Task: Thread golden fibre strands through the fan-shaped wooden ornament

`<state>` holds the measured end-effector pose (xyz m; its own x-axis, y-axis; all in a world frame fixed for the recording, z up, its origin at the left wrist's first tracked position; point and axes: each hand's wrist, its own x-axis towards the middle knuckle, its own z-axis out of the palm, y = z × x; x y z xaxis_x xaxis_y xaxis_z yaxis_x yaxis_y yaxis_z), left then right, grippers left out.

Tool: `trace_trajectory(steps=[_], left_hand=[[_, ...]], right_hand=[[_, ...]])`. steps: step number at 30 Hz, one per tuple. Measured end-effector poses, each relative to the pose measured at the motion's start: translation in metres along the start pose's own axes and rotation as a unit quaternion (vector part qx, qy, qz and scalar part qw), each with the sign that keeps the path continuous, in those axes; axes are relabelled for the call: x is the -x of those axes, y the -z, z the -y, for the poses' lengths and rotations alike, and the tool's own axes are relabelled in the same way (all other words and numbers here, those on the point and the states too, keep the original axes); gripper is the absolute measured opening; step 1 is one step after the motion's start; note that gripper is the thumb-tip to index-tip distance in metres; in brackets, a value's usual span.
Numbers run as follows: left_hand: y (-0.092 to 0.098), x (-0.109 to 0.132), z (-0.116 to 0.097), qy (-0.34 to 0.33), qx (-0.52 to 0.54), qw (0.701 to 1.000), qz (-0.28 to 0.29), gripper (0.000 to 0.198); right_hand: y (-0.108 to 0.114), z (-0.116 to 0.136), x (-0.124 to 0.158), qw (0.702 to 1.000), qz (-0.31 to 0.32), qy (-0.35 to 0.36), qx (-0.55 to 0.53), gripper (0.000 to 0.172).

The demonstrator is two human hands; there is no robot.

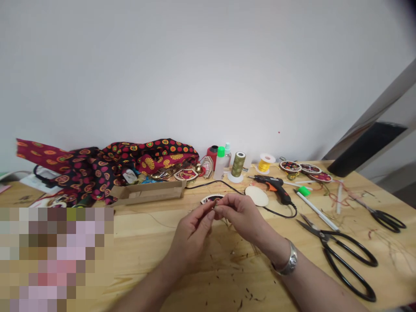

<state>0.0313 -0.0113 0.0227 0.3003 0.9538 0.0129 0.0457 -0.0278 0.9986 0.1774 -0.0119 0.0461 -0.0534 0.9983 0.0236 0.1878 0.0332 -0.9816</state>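
Note:
My left hand (191, 229) and my right hand (242, 214) meet over the middle of the table, fingertips pinched together. Between them is something small, mostly hidden by the fingers; I cannot make out what it is. Just behind the fingertips shows a dark, patterned oval piece with a pale rim (208, 199), partly covered by my hands. A plain cream disc (256, 196) lies beyond my right hand. Close to it rests a glue gun (273, 185) with an orange trigger and a black cable. A silver bracelet (288, 259) is on my right wrist.
Large black-handled scissors (338, 247) lie at the right, with smaller scissors (386, 219) farther off. A cardboard tray (149, 193) and patterned fabric (130, 160) occupy the left. Along the wall stand a green thread spool (238, 165), a yellow spool (265, 164) and a green-capped bottle (219, 164).

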Motion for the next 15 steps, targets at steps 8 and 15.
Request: trace_trajectory(steps=[8, 15], left_hand=[[0.0025, -0.0016, -0.0071, -0.005, -0.053, 0.997, -0.062, 0.013], [0.0018, -0.0034, -0.0083, 0.073, 0.034, 0.996, -0.048, 0.015]], right_hand=[[0.0003, -0.0027, -0.0012, 1.0, 0.002, 0.018, 0.019, 0.01], [-0.0002, -0.0015, -0.0009, 1.0, -0.003, 0.012, 0.025, 0.008]])
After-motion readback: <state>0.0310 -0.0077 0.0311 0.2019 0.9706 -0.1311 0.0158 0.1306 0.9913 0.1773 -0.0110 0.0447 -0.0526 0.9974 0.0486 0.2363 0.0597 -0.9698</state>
